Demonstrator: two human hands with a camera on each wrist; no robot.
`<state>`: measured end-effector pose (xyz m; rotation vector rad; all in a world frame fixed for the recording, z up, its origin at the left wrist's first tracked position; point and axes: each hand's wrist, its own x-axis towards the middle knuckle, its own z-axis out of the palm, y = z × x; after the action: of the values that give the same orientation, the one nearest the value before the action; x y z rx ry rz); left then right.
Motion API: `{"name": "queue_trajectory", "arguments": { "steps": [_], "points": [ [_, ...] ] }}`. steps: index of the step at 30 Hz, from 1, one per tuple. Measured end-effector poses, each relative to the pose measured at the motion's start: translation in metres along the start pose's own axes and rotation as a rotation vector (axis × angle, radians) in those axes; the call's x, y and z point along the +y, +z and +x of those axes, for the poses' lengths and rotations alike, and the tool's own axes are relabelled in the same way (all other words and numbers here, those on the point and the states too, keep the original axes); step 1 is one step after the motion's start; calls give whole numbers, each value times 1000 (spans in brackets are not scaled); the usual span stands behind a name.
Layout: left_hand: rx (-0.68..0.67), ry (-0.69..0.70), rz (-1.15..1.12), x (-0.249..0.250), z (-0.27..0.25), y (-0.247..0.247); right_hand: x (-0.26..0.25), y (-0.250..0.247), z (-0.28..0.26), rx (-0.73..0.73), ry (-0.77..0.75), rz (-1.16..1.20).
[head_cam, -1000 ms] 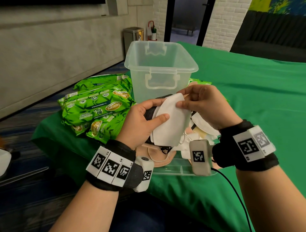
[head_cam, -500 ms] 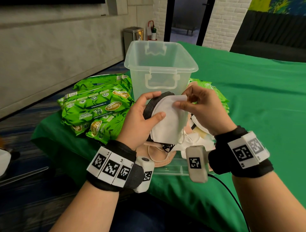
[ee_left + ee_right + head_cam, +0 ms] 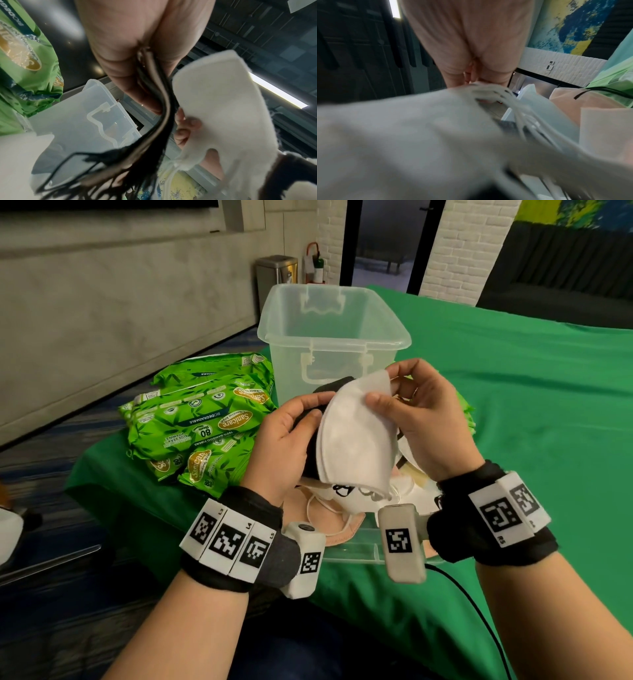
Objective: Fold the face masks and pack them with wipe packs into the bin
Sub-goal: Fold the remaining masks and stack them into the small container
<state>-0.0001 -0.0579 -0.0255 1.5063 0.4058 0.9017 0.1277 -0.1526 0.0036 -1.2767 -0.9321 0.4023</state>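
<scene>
A folded white face mask (image 3: 356, 436) is held upright in front of the clear plastic bin (image 3: 334, 337). My right hand (image 3: 404, 405) pinches its top right corner between thumb and fingers. My left hand (image 3: 294, 436) grips a black mask (image 3: 310, 446) that lies behind the white one, thumb on its front; in the left wrist view the black mask (image 3: 161, 102) sits between thumb and fingers beside the white mask (image 3: 223, 108). More masks (image 3: 342, 508), white and peach, lie in a clear tray (image 3: 352, 549) below my hands. Green wipe packs (image 3: 202, 419) are stacked to the left.
The table is covered with a green cloth (image 3: 513, 405) that runs off to the right and back. More green packs (image 3: 466, 412) peek out behind my right hand. A metal waste bin (image 3: 275, 277) stands on the floor beyond the table.
The white mask has risen and turned more upright. My right hand slid from its left edge up to its top corner; the left thumb moved off the white mask onto the black one.
</scene>
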Motion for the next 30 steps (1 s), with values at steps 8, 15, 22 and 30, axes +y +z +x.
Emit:
{"name": "queue_trajectory", "arguments": {
  "steps": [8,15,22,30],
  "points": [
    [-92,-18,-88,-2,-4,3,11,20,1,116,-18,-204],
    [-68,34,-48,-7,-4,2,18,17,-3,131,-47,-308],
    [-91,88,-8,-5,-3,1,15,10,-4,-21,-69,-344],
    [-113,100,-21,-7,-2,-2,14,5,-3,16,-162,-364]
  ]
}}
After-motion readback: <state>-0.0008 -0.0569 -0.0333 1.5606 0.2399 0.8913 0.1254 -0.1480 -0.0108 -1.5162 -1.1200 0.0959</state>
